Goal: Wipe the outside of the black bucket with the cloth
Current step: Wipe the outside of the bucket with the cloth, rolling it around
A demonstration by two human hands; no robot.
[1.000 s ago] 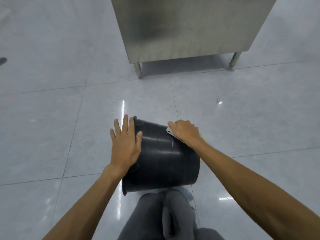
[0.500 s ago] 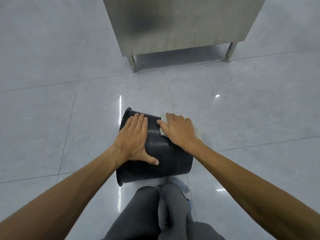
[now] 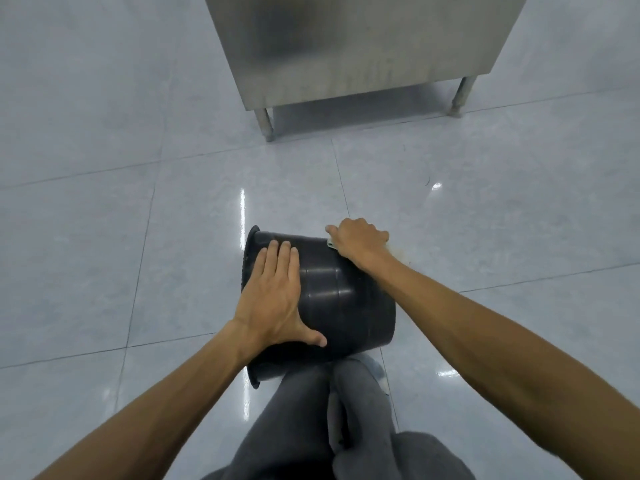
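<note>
The black bucket (image 3: pixel 346 299) lies on its side on the tiled floor, its rim to the left. My left hand (image 3: pixel 273 292) rests flat on its upper left side, fingers together and thumb spread, steadying it. At the bucket's far right end, by the base, my right hand (image 3: pixel 360 245) presses a pale cloth (image 3: pixel 331 243) against the wall. Only a small corner of the cloth shows under the fingers, with a faint pale edge past the wrist.
A stainless steel cabinet (image 3: pixel 363 46) on short legs stands on the floor beyond the bucket. My grey-trousered knees (image 3: pixel 329 410) are just in front of the bucket. Glossy pale floor tiles (image 3: pixel 104 254) spread on both sides.
My right hand with the cloth has slid right and away toward the bucket's base end. The left hand stays flat on the bucket. The camera has shifted slightly.
</note>
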